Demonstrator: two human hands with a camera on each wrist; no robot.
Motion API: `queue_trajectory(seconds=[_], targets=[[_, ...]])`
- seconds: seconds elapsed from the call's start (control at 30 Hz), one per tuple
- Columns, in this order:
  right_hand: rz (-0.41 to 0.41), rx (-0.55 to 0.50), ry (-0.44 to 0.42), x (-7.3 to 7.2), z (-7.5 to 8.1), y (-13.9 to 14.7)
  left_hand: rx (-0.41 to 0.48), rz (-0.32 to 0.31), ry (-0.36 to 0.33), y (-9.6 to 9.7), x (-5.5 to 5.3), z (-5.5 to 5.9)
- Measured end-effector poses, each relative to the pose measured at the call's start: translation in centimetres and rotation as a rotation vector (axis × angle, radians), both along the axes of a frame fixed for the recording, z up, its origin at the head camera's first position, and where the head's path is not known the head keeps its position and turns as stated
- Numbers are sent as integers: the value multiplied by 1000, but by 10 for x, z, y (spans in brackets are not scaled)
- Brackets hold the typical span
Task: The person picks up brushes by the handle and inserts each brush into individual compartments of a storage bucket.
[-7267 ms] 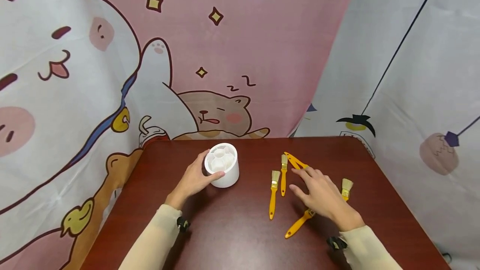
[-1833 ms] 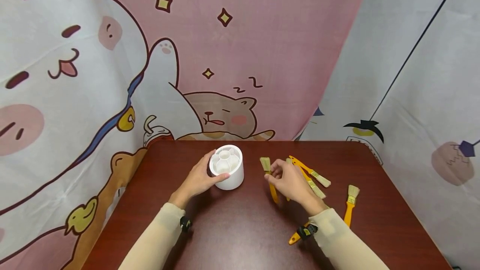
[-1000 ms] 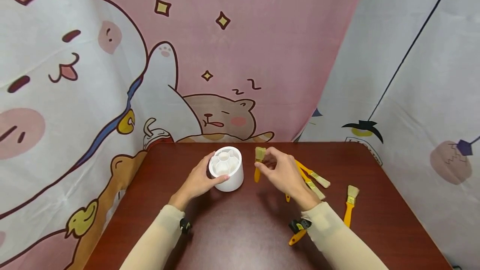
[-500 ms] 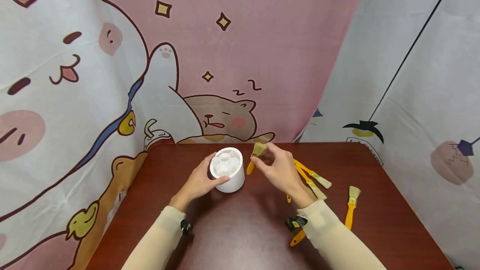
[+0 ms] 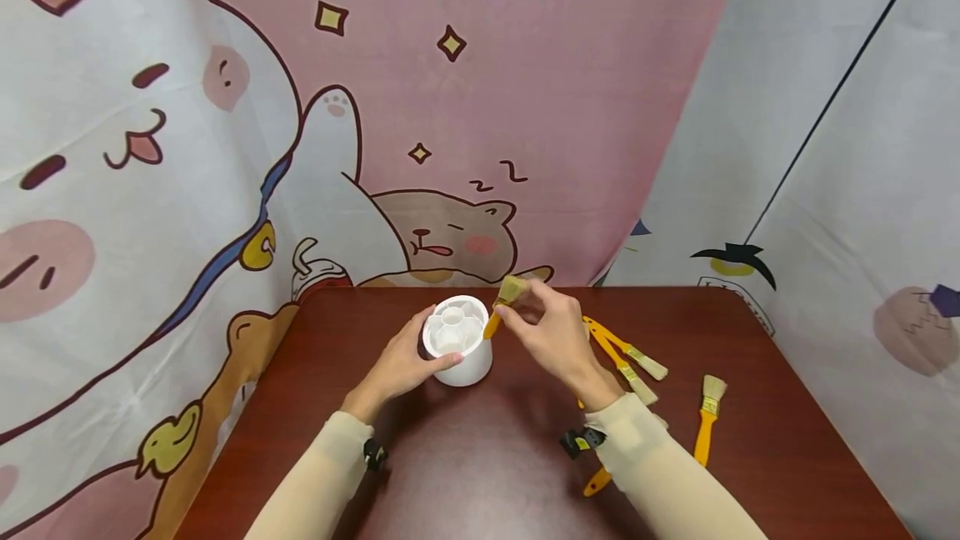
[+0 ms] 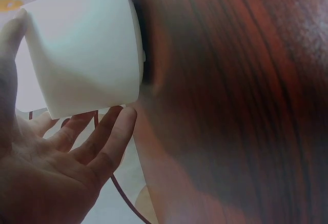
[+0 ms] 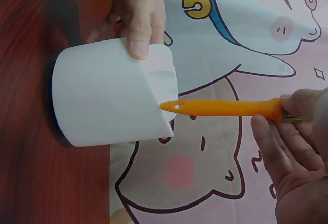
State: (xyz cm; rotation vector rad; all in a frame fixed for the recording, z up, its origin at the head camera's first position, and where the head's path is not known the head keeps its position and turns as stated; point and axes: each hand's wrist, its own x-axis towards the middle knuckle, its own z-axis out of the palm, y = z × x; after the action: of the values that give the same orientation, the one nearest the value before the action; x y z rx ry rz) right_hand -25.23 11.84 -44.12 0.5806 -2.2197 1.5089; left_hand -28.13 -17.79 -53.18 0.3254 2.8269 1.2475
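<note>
My left hand (image 5: 396, 363) grips a white round pen holder (image 5: 471, 367) from its left side, thumb at the front of the rim. The holder's top is split into several compartments around a central round one. In the left wrist view the fingers (image 6: 119, 131) lie along its wall. My right hand (image 5: 557, 335) pinches a paintbrush (image 5: 492, 325) near its metal ferrule, with pale bristles up and yellow handle down. The handle end overlaps the holder's right rim. In the right wrist view the brush handle (image 7: 215, 107) points at the slanted rim.
Two more yellow-handled brushes (image 5: 636, 383) lie behind my right hand, and another brush (image 5: 705, 423) lies farther right. Under my right forearm a brush handle (image 5: 597, 482) sticks out. The dark red table (image 5: 465, 473) ends at a cartoon-printed cloth (image 5: 570, 107).
My right hand, over the scattered brushes earlier, picked up one brush, raised it and carried it left to the holder's rim. My left hand has kept its grip on the holder.
</note>
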Motion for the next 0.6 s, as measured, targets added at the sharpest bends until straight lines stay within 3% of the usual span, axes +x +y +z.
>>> queue_trajectory(seconds=[0.2,0.6], targets=[[3,-7,13,-5,3,-6,-4,0,6,0,-2,2],[63,61,-73,-22,-22,-21,-13,-2,4,0,-1,0]])
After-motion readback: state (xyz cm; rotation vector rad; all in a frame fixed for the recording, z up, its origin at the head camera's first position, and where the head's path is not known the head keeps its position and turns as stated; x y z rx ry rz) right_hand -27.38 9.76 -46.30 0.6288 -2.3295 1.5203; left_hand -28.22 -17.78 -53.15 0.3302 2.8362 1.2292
